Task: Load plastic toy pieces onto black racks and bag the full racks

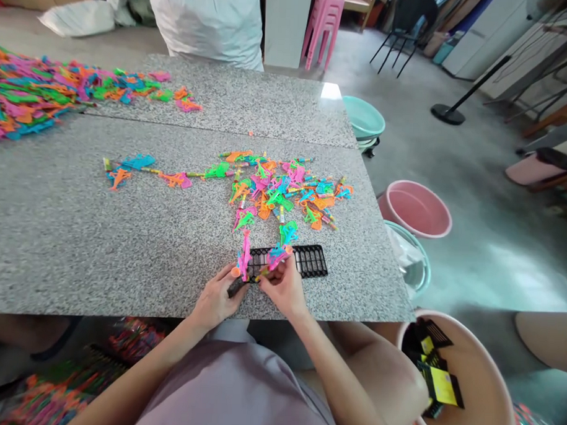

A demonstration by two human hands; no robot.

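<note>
At the near edge of the table, my left hand is closed on the left end of a black plastic rack with a row of slots. A pink plastic toy with an orange round end stands in the rack beside my left fingers. My right hand pinches a small pink-and-blue plastic toy with a yellowish tube, held over the rack's middle. Its tube end is near the slots; whether it is inside one I cannot tell. Just beyond lies a loose pile of similar bright toys with printed tubes.
A large heap of coloured plastic pieces covers the table's far left. Several toys trail leftward from the pile. On the right floor stand a pink basin and a peach tub holding black-and-yellow items. A white sack stands behind the table.
</note>
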